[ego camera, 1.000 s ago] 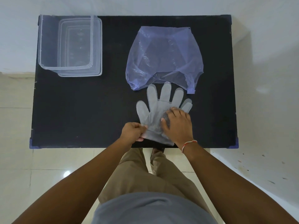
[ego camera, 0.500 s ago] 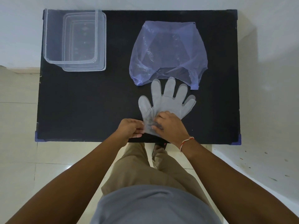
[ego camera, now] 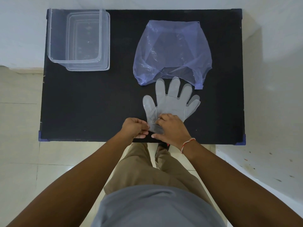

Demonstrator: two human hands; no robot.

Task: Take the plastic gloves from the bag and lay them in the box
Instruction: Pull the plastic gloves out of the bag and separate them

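Gloves (ego camera: 170, 102) under both hands (ego camera: 154, 128)

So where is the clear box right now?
In the head view, the clear plastic box sits at the black table's far left corner, left of the purple bag, away from both hands.

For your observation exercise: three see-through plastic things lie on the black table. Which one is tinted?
The bag, at the far right: it is pale purple, while the box and gloves are colourless.
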